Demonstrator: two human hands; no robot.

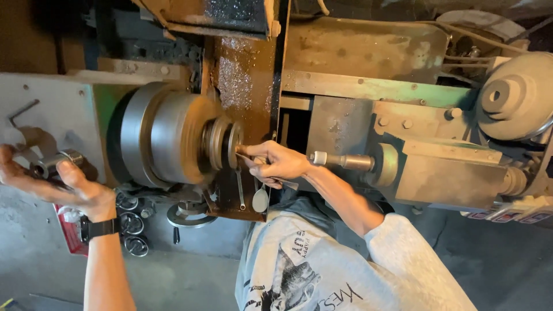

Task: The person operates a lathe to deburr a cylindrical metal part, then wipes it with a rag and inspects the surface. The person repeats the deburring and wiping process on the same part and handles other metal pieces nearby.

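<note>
Workpiece: small stepped metal rings (224,144) clamped in the lathe chuck (167,138); both motion-blurred, so judged to be spinning. Sits left of frame centre, just left of the right hand.

Strip: thin flat metal strip (245,156), probably a file or an abrasive strip, laid across the rim of the spinning part. Held at the near edge, likely so that only the strip meets the rotating face and the fingers stay off it.

Right hand: right hand (276,164) curled closed, pinching the strip between thumb and fingers; knuckles close to the workpiece but apart from it. Forearm crosses just in front of the tailstock centre (340,160), which stands clear of the part.

Left hand: left hand (63,184) half open, fingers spread and loosely bent over a round metal knob (55,164) on the headstock panel (52,103). Contact appears to be a light rest; a firm grip cannot be confirmed. Black wristwatch (98,228) on this wrist. Placement at the control end looks like a bracing or ready position.

Surroundings: rusty, chip-strewn guard plate (242,75) behind the chuck; a wrench (240,190) hanging below it; loose metal rings (135,230) under the left wrist.
</note>
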